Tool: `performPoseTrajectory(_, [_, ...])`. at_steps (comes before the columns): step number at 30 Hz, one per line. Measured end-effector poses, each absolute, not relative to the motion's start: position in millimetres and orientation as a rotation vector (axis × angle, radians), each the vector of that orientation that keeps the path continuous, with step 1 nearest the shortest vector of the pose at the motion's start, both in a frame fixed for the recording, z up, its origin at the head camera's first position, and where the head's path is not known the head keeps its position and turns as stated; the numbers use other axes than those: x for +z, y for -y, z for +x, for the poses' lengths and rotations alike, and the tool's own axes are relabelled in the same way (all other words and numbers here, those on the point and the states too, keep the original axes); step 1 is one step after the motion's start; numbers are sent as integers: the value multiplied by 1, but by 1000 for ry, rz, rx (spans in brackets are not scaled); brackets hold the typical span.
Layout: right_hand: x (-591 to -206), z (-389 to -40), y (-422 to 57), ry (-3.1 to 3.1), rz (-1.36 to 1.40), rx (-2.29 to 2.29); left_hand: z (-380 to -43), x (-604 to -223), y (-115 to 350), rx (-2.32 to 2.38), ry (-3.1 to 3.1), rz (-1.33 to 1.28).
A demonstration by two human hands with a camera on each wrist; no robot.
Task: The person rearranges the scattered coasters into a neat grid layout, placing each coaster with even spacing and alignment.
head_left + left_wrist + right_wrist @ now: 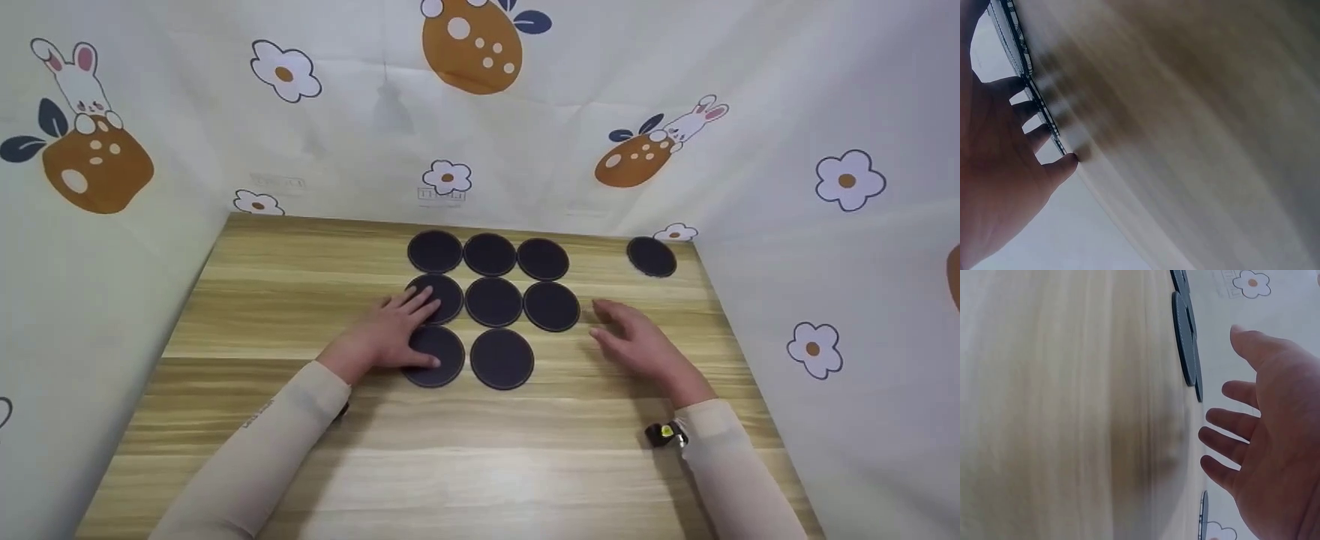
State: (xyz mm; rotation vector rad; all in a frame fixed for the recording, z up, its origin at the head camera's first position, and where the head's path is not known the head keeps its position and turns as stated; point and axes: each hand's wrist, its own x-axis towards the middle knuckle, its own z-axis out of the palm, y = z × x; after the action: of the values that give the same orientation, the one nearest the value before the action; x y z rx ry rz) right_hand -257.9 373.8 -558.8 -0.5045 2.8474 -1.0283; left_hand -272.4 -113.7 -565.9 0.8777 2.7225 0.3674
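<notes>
Several round black coasters with stitched rims lie flat on a wooden table in close rows, three across at the back, three in the middle and two in front. My left hand [394,330] is spread over the left side, its fingers on the middle-row left coaster [448,304] and its thumb on the front left coaster [442,345]. Beside the middle-row right coaster [552,306], my right hand [637,341] hovers with relaxed, parted fingers and nothing in them. In the right wrist view that hand [1275,427] is apart from the coasters [1185,340].
A single coaster [652,256] lies apart in the far right corner. Pale patterned cloth [345,135] hangs behind the table [480,450] and along both sides. Small black devices [664,433] are strapped at the wrists.
</notes>
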Motion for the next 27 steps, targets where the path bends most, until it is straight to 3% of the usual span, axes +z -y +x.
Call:
performPoseTrajectory(12, [-562, -295, -399, -3100, -163, -1101, -271, -564, 114, 363, -2721, 882])
performPoseTrajectory(27, [-567, -366, -448, -3134, 282, -956, -272, -568, 114, 374, -2718, 858])
